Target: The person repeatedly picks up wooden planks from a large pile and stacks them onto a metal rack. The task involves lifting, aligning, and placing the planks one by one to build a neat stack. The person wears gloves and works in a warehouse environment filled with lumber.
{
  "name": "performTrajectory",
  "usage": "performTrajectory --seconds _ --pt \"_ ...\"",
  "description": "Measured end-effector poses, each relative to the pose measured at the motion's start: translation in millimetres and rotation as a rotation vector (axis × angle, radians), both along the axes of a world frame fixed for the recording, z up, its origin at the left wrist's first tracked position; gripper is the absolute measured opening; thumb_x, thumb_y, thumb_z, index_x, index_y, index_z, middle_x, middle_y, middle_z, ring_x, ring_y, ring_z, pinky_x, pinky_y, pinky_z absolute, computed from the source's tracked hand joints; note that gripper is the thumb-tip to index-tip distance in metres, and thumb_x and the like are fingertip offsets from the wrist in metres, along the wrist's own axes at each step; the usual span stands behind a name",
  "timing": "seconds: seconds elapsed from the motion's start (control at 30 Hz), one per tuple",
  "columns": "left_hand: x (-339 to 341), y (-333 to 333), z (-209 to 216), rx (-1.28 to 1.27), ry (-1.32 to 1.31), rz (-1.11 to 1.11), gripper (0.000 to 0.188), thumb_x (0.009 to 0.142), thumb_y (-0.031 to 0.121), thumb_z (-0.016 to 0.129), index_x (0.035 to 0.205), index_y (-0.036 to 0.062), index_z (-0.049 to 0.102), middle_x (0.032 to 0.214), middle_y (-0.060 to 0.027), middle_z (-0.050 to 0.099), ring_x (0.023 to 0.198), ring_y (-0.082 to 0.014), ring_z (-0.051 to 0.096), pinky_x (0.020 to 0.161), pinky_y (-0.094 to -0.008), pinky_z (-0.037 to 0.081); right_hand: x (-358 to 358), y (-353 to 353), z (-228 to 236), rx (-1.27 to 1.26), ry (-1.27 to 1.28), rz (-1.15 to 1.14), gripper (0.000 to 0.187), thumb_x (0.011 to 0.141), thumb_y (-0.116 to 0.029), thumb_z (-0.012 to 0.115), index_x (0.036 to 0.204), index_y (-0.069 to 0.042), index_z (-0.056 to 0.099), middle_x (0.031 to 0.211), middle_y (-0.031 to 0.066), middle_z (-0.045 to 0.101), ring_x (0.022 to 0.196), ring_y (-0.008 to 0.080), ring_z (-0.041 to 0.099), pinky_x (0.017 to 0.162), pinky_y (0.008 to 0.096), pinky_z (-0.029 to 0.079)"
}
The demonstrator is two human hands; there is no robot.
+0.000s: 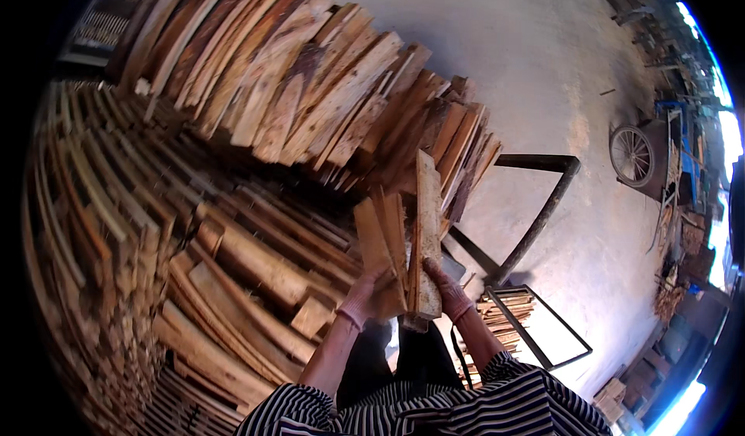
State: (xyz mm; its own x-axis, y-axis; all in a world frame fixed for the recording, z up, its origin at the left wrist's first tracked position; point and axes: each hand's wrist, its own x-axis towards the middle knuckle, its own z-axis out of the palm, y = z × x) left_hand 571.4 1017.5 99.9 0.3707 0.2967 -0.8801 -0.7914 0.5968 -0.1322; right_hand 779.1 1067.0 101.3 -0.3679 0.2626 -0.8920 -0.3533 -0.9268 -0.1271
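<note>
Between my two hands I hold a small bundle of rough wooden boards (426, 219), in front of my body and tilted away from me. My left hand (371, 287), in a pale pinkish glove, presses on the left side of the bundle, where shorter boards (382, 230) fan apart. On the other side my right hand (444, 287), gloved alike, grips the longest board near its lower end. Most of the fingers are hidden behind the wood. Just beyond the bundle stands a long row of stacked boards (303, 95).
Low to my left lies lumber, with a thick timber (256, 257) and a tall pile of thin strips (101, 226). To the right a dark metal frame (543, 219) juts over the concrete floor (543, 64). Near my right leg are thin sticks (500, 316). Farther off stands a wheeled cart (632, 155).
</note>
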Motion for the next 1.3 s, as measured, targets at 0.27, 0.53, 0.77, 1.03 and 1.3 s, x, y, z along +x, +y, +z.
performTrajectory --seconds 0.27,0.53,0.77,1.03,1.3 --pt "6.9 -160.3 66.7 0.609 0.995 -0.404 0.07 0.086 0.041 0.081 0.134 0.0038 0.048 0.122 -0.0127 0.066 0.104 -0.0207 0.067 0.094 -0.0299 0.054 -10.5 -102.4 76.1 0.409 -0.098 0.558 0.052 0.092 -0.031 0.075 0.132 -0.002 0.062 0.118 0.0065 0.069 0.106 0.0181 0.067 0.091 0.0325 0.056" --pt "11.8 -300.5 200.8 0.619 0.705 0.86 0.078 0.086 0.023 0.082 0.14 -0.001 0.032 0.123 -0.0209 0.06 0.111 -0.0297 0.063 0.092 -0.0386 0.058 -70.1 -206.0 125.7 1.063 0.165 0.708 0.072 0.086 -0.008 0.078 0.147 -0.004 0.04 0.131 0.0096 0.066 0.116 0.0223 0.065 0.098 0.0364 0.055" --pt "-51.2 -439.8 256.2 -0.107 1.432 0.173 0.078 0.082 0.026 0.082 0.139 -0.0006 0.037 0.119 -0.0206 0.062 0.11 -0.0281 0.064 0.091 -0.0392 0.055 -195.7 -326.1 179.8 1.016 0.112 1.197 0.095 0.074 -0.012 0.09 0.149 -0.002 0.032 0.129 0.0137 0.064 0.118 0.0253 0.063 0.099 0.0379 0.054" --pt "-173.7 -511.7 163.2 0.018 1.767 -0.357 0.052 0.098 0.04 0.058 0.133 0.0018 0.052 0.124 -0.026 0.064 0.114 -0.0468 0.059 0.096 -0.0504 0.047 -347.9 -387.8 189.7 1.671 -0.685 1.557 0.121 0.076 -0.069 0.075 0.164 -0.015 0.012 0.164 0.0365 0.009 0.149 0.052 0.023 0.12 0.0542 0.031" --pt "-78.0 -631.8 172.2 0.028 1.655 -0.174 0.074 0.098 0.049 0.061 0.15 -0.0005 0.043 0.148 -0.0266 0.051 0.139 -0.0405 0.048 0.114 -0.0417 0.039 -351.5 -417.6 193.8 1.571 -0.832 1.597 0.121 0.074 -0.066 0.079 0.165 -0.024 0.011 0.169 0.0255 0.002 0.154 0.0436 0.017 0.123 0.0496 0.03"
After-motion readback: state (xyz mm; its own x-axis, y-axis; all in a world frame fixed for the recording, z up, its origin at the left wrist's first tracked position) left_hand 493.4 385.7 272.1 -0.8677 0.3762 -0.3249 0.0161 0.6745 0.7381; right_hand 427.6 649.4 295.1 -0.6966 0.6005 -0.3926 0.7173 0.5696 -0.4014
